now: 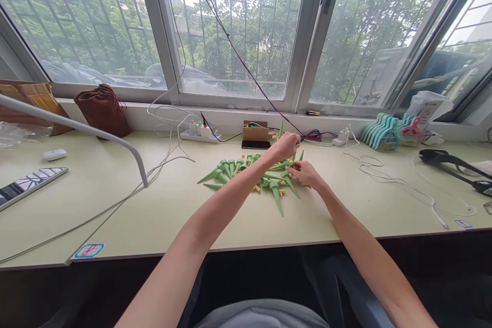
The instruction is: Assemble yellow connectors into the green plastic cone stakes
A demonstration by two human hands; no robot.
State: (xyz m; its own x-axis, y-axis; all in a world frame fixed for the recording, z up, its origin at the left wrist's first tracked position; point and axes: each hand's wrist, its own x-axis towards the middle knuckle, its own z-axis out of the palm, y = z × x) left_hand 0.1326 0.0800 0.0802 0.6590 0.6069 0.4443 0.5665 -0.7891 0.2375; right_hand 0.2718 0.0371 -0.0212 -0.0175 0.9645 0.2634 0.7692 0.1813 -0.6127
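A pile of green plastic watering spikes with small yellow valve pieces lies on the pale desk in front of me. My left hand is raised over the far right of the pile, its fingers closed around a green watering spike whose tip points up. Lower and to the right, my right hand reaches into the right edge of the pile with bent fingers. Its fingertips touch the spikes there, but what they pinch is too small to make out. My left forearm covers part of the pile.
Behind the pile are a small cardboard box, a black phone and a power strip. White cables cross the desk. Teal hangers stand right; a brown pouch and grey curved bar are left.
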